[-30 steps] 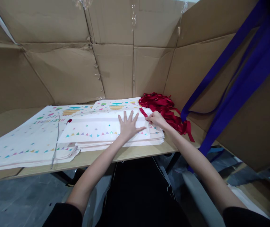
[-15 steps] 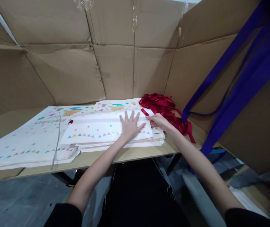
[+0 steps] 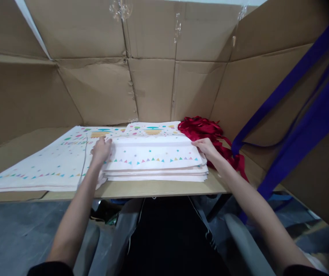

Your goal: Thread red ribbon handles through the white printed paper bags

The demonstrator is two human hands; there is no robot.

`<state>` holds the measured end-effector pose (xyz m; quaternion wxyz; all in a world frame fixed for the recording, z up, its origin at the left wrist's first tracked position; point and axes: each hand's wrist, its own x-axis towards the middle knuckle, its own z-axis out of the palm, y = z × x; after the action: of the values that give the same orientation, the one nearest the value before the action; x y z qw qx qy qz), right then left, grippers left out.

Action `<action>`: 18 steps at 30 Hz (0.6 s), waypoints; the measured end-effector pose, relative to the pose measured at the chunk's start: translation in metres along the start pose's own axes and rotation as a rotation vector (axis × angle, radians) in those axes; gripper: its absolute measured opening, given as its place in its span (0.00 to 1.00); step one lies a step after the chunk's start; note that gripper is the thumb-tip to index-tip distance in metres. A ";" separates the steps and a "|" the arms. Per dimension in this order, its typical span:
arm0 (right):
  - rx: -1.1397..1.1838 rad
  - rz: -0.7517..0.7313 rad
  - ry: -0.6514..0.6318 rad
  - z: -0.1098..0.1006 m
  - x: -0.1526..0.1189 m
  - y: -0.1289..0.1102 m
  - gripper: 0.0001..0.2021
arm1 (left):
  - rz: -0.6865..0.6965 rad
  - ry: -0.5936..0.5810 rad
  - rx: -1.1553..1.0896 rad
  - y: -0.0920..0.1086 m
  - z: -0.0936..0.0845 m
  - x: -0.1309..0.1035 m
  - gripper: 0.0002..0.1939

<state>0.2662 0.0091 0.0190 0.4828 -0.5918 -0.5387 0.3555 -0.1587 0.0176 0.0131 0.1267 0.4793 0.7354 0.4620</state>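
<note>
A white sheet (image 3: 155,153) printed with stars and colourful bunting lies folded on a stack of similar sheets (image 3: 158,175). At its left edge my left hand (image 3: 101,150) is closed, fingers gripping the sheet's side. My right hand (image 3: 206,147) pinches the opposite edge near the upper right corner, thumb on top. Whether the sheet is cloth or paper I cannot tell. Close behind my right hand is a heap of dark red ribbons (image 3: 200,128).
More printed sheets (image 3: 43,163) lie spread on the left, with a thin grey cord (image 3: 84,159) across them. Cardboard walls (image 3: 152,88) enclose the table (image 3: 141,188) at the back and sides. Wide purple straps (image 3: 293,142) hang at the right.
My left hand has moved left from lying spread on the sheet to gripping its left edge. Red ribbon pieces at both ends of the sheet no longer show. The view has shifted slightly.
</note>
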 end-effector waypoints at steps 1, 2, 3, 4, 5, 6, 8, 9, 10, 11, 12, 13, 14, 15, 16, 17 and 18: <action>0.025 -0.003 -0.027 -0.001 -0.002 -0.001 0.12 | -0.092 -0.070 -0.018 -0.014 -0.013 0.008 0.18; 0.048 0.004 -0.048 -0.002 -0.003 -0.001 0.12 | -0.133 -0.118 -0.028 -0.026 -0.025 0.013 0.14; 0.063 0.016 -0.059 -0.002 -0.004 -0.001 0.12 | -0.164 -0.172 -0.058 -0.035 -0.034 0.017 0.12; 0.071 0.028 -0.063 -0.002 -0.004 0.000 0.13 | -0.190 -0.236 -0.109 -0.042 -0.042 0.019 0.11; 0.067 0.033 -0.066 -0.003 -0.003 0.001 0.13 | -0.223 -0.300 -0.179 -0.046 -0.048 0.019 0.11; 0.056 0.030 -0.076 -0.003 -0.002 0.002 0.14 | -0.271 -0.368 -0.268 -0.049 -0.053 0.020 0.11; 0.031 0.003 -0.106 -0.005 0.001 0.005 0.15 | -0.387 -0.477 -0.470 -0.051 -0.060 0.020 0.10; 0.022 -0.004 -0.114 -0.006 0.003 0.007 0.16 | -0.439 -0.495 -0.558 -0.050 -0.063 0.019 0.08; 0.019 -0.003 -0.117 -0.007 0.004 0.007 0.16 | -0.477 -0.488 -0.622 -0.048 -0.066 0.020 0.06; 0.019 0.008 -0.118 -0.007 0.005 0.007 0.17 | -0.508 -0.465 -0.674 -0.047 -0.068 0.020 0.06; 0.024 0.024 -0.119 -0.008 0.005 0.007 0.17 | -0.528 -0.432 -0.722 -0.045 -0.070 0.020 0.07; 0.031 0.038 -0.128 -0.009 0.005 0.005 0.17 | -0.541 -0.396 -0.762 -0.043 -0.073 0.020 0.08; 0.039 0.047 -0.146 -0.009 0.005 0.004 0.17 | -0.545 -0.364 -0.794 -0.042 -0.075 0.021 0.09; 0.045 0.050 -0.168 -0.009 0.005 0.002 0.17 | -0.546 -0.339 -0.817 -0.041 -0.077 0.021 0.10; 0.046 0.050 -0.186 -0.009 0.004 0.000 0.17 | -0.543 -0.321 -0.832 -0.041 -0.079 0.022 0.10; 0.039 0.036 -0.186 -0.009 0.004 -0.001 0.17 | -0.539 -0.307 -0.839 -0.041 -0.081 0.022 0.10; 0.028 0.020 -0.177 -0.008 0.004 -0.002 0.17 | -0.536 -0.297 -0.833 -0.042 -0.082 0.022 0.10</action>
<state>0.2742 0.0111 0.0232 0.4380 -0.5567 -0.5684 0.4186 -0.2463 -0.0147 0.0301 0.5239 0.2432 0.5602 0.5938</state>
